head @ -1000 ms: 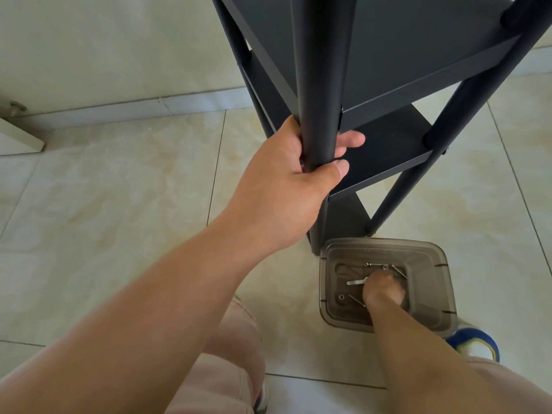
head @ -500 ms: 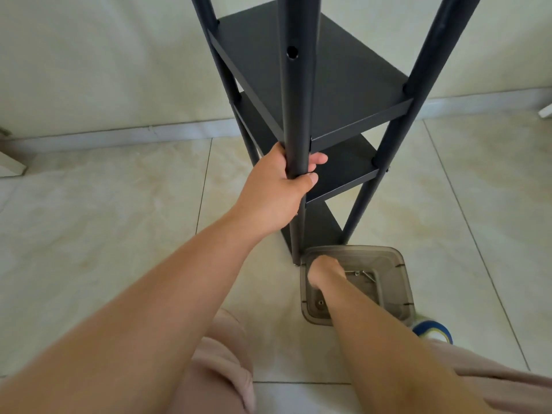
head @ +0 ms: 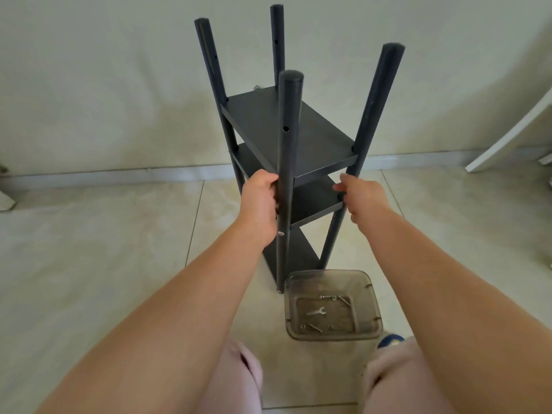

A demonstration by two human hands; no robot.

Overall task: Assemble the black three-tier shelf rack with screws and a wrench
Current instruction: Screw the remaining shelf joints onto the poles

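From my head camera, looking forward and down, the black shelf rack [head: 288, 135] stands upright on the pale tiled floor [head: 89, 249], close to the light wall [head: 104, 85]. Its four round posts rise above the top shelf board, and two more boards sit below it, the lowest near the floor.

My left hand [head: 259, 201] is on the near front post [head: 288, 162], at about the height of the gap between the top and middle boards. My fingers curl round the post from its left side, so I grip it. A small silver screw head [head: 281, 233] shows on that post just below my hand, and an open hole shows higher up on it.

My right hand [head: 360, 194] is up at the right front post [head: 366, 138], beside the edge of the middle board. The fingers are loosely bent and the fingertips reach toward the post; I cannot tell whether they close round it or only touch it.

On the floor just in front of the rack's near foot sits a clear smoky plastic container [head: 373, 324]. Inside it lie a small silver wrench [head: 316, 311] and a few loose screws [head: 343, 300], apart from each other on the bottom.

At the bottom of the view are my knees in pale pink fabric, and the toe of a blue shoe [head: 389, 339] shows just beside the container. A white furniture edge [head: 507, 138] leans in at the far right.
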